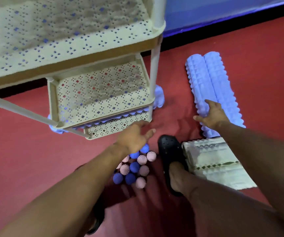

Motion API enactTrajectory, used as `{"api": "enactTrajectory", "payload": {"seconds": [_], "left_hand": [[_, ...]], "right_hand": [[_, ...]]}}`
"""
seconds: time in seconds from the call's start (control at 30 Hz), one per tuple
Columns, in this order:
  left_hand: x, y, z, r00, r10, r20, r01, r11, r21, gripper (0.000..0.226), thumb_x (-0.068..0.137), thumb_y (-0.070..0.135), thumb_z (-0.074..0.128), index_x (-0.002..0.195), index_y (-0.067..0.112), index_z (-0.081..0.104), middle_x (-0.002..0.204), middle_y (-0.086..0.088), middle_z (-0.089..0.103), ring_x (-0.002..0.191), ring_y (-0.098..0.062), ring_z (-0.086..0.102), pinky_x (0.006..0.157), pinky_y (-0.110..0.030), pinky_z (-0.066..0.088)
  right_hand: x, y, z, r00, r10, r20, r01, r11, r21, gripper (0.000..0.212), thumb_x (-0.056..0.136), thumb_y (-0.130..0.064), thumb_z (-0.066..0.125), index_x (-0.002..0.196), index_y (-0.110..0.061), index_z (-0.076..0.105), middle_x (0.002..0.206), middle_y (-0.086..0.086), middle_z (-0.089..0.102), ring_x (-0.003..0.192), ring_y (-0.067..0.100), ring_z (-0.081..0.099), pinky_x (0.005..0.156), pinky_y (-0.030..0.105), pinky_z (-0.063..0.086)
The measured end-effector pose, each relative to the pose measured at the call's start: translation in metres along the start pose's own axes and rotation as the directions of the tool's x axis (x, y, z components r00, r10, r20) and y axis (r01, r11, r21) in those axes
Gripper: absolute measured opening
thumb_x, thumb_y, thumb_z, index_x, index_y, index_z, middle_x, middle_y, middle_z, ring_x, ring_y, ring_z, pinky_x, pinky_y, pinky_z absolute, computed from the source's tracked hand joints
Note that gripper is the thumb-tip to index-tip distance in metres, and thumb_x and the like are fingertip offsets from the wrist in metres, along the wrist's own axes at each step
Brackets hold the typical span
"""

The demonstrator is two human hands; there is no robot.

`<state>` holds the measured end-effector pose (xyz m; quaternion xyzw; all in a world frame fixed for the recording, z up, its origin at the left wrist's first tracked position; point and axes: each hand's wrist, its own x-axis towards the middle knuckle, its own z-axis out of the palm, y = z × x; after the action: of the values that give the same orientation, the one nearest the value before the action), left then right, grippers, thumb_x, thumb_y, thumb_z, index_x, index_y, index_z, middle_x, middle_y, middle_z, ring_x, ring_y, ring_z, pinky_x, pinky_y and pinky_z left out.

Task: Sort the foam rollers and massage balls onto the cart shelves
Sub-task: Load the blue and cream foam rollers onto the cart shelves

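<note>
Left hand [134, 135] open, empty, above massage balls [134, 167]; wrist hides some. Right hand [212, 115] spread flat on foam roller [200, 82] lying on floor. Shelved roller [159, 97] on cart [103, 53] bottom shelf, mostly hidden.

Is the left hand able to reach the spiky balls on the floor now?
Probably yes. The left hand is open right by the spiky balls, and nothing lies between them; the black shoe stands beside the pile.

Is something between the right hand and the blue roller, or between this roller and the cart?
Nothing visible. The right hand touches the roller; only bare floor lies between it and the cart. The left hand is by the lowest shelf.
</note>
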<state>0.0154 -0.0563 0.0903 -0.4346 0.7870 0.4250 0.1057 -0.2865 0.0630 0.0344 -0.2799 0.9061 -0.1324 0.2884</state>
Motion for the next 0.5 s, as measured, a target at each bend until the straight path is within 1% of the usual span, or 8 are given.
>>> {"api": "enactTrajectory", "payload": {"seconds": [0.07,0.13,0.23,0.27,0.33,0.37,0.43,0.5], "left_hand": [[0.012,0.024,0.016,0.999,0.035,-0.007,-0.035,0.999,-0.040,0.060,0.094,0.061,0.056,0.142,0.026,0.053,0.143,0.000,0.058,0.125,-0.020,0.059,0.109,-0.037,0.045],[0.019,0.037,0.027,0.999,0.042,-0.013,-0.043,0.996,-0.075,0.059,0.094,0.061,0.057,0.141,0.025,0.052,0.141,-0.003,0.058,0.123,-0.021,0.060,0.107,-0.040,0.047],[0.032,0.051,0.045,0.999,0.032,-0.008,-0.032,0.993,-0.112,0.056,0.095,0.060,0.057,0.140,0.027,0.051,0.140,-0.003,0.058,0.121,-0.021,0.061,0.106,-0.042,0.049],[0.035,0.053,0.051,1.000,0.017,-0.003,-0.017,0.994,-0.110,0.056,0.095,0.061,0.056,0.139,0.028,0.051,0.139,-0.002,0.058,0.121,-0.021,0.061,0.106,-0.042,0.048],[0.044,0.057,0.060,1.000,-0.021,0.004,0.021,0.995,-0.095,0.055,0.094,0.062,0.056,0.138,0.029,0.052,0.136,-0.001,0.060,0.120,-0.020,0.062,0.107,-0.040,0.047],[0.047,0.057,0.065,0.999,-0.033,0.015,0.034,0.994,-0.104,0.055,0.094,0.061,0.057,0.138,0.028,0.053,0.135,-0.001,0.061,0.120,-0.020,0.062,0.108,-0.039,0.046],[0.054,0.058,0.073,0.999,-0.041,0.035,0.046,0.988,-0.150,0.055,0.095,0.059,0.058,0.139,0.027,0.054,0.139,-0.002,0.059,0.121,-0.020,0.061,0.111,-0.040,0.044],[0.063,0.057,0.079,0.997,-0.058,0.049,0.067,0.980,-0.186,0.055,0.094,0.059,0.059,0.139,0.028,0.054,0.139,-0.001,0.059,0.118,-0.019,0.062,0.111,-0.041,0.044]], "right_hand": [[0.004,0.027,-0.001,0.990,0.142,0.019,-0.142,0.990,0.009,0.104,0.070,-0.045,0.087,0.154,-0.022,0.030,0.153,0.015,0.033,0.134,0.037,0.046,0.110,0.046,0.041],[0.001,0.043,-0.001,0.972,0.230,0.056,-0.232,0.973,0.018,0.109,0.070,-0.047,0.087,0.154,-0.025,0.022,0.150,0.015,0.034,0.132,0.039,0.047,0.109,0.047,0.041],[0.006,0.065,0.011,0.950,0.286,0.127,-0.300,0.947,0.116,0.103,0.076,-0.033,0.087,0.152,-0.009,0.021,0.144,0.010,0.040,0.133,0.033,0.045,0.108,0.039,0.036],[0.006,0.067,0.016,0.935,0.332,0.122,-0.344,0.933,0.101,0.104,0.075,-0.039,0.087,0.151,-0.008,0.024,0.146,0.013,0.038,0.135,0.034,0.043,0.109,0.039,0.035],[0.009,0.066,0.027,0.909,0.413,0.061,-0.415,0.909,0.027,0.115,0.067,-0.061,0.084,0.150,-0.009,0.025,0.150,0.020,0.033,0.139,0.039,0.037,0.113,0.043,0.033],[0.011,0.065,0.032,0.904,0.425,0.031,-0.426,0.905,-0.002,0.121,0.064,-0.068,0.082,0.152,-0.010,0.023,0.151,0.021,0.031,0.141,0.040,0.034,0.116,0.044,0.031],[0.018,0.068,0.042,0.896,0.442,0.026,-0.442,0.897,-0.022,0.129,0.061,-0.073,0.079,0.154,-0.010,0.017,0.153,0.021,0.031,0.142,0.040,0.032,0.116,0.047,0.030],[0.024,0.073,0.049,0.884,0.466,0.032,-0.467,0.884,-0.002,0.131,0.059,-0.071,0.082,0.154,-0.012,0.015,0.153,0.018,0.033,0.140,0.040,0.037,0.112,0.050,0.036]]}}
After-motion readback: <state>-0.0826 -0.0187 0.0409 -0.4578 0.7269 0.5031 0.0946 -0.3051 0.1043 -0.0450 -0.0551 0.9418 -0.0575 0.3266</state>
